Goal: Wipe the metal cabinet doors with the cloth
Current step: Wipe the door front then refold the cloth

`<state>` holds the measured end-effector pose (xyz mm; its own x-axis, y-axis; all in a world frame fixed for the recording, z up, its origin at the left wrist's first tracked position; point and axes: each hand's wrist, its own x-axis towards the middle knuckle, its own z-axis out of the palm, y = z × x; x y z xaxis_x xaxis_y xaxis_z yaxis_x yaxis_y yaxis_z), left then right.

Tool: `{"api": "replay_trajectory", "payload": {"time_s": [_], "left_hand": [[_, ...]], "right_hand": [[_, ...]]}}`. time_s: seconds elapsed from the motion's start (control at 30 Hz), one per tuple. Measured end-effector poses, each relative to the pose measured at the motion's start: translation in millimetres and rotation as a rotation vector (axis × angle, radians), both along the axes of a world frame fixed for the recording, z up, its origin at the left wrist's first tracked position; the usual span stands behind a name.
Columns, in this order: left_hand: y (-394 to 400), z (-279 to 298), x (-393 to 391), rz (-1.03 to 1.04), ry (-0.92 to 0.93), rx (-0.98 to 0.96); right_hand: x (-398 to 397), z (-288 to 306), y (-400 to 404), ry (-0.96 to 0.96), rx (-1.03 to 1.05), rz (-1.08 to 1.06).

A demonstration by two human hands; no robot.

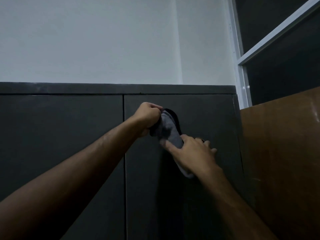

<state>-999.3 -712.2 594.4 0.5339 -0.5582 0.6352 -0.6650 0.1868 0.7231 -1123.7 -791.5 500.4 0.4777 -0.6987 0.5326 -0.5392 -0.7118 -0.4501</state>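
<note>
The right cabinet door (199, 122) has the grey cloth (170, 134) held near its top edge; no wiped area shows. Left hand (149, 116) grips its upper end, right hand (194, 153) pinches the lower.

Open wall (103, 40) is seen across the upper frame above the cabinet top (103, 88). The right side is blocked by a brown panel (280, 153) just beside the right door (199, 196).
</note>
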Motion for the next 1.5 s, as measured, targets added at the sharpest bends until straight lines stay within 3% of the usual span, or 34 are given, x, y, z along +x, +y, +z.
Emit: {"api": "replay_trajectory", "payload": {"time_s": [0.1,0.27,0.33,0.47,0.57,0.7,0.8,0.9,1.0,1.1,1.2,1.27,1.37,1.43,1.5], "left_hand": [[-13.9,0.9,-11.9,-0.006,-0.012,0.102],[-37.7,-11.9,-22.3,-0.042,0.056,0.191],[-44.5,-18.4,-27.8,-0.116,0.124,0.191],[-46.9,-31.1,-35.6,-0.303,0.328,0.218],[-41.5,-43.4,-26.1,-0.221,0.215,0.265],[-26.3,-77.0,3.2,-0.178,0.095,0.451],[-15.4,-112.1,10.7,-0.437,0.303,0.696],[-16.9,-138.9,3.8,-0.517,0.432,0.551],[-18.2,-151.4,-2.5,-0.42,0.461,0.409],[-17.1,-154.0,-0.3,-0.303,0.359,0.361],[-21.2,-159.2,0.8,-0.172,0.209,0.304],[-22.3,-156.5,0.6,-0.194,0.15,0.275],[-14.3,-136.2,2.7,-0.317,0.021,0.4],[-8.2,-119.6,3.7,-0.301,-0.18,0.531],[-6.5,-106.4,4.1,-0.197,-0.398,0.571]], "right_hand": [[-7.9,-3.7,2.7,0.162,0.043,-0.006],[-29.3,-23.2,-11.9,0.077,-0.122,-0.078],[-32.3,-32.8,-21.1,-0.074,-0.085,0.024],[-32.0,-40.4,-34.3,-0.726,0.579,0.497],[-38.9,-43.7,-35.4,-0.898,0.886,0.756],[-48.1,-45.8,-44.1,-0.864,0.969,0.975],[-50.3,-52.1,-52.9,-0.82,1.01,0.998],[-51.1,-60.2,-65.2,-0.6,1.057,1.005],[-64.8,-63.2,-75.1,-0.311,0.973,0.827],[-77.8,-65.4,-86.4,-0.14,0.822,0.572],[-74.0,-72.3,-83.9,-0.199,0.636,0.394],[-69.9,-71.7,-81.5,-0.319,0.521,0.42],[-71.5,-61.7,-80.7,-0.151,0.337,0.55],[-69.0,-55.6,-80.0,0.044,0.165,0.483],[-63.1,-49.1,-75.5,0.074,-0.024,0.375]]}}
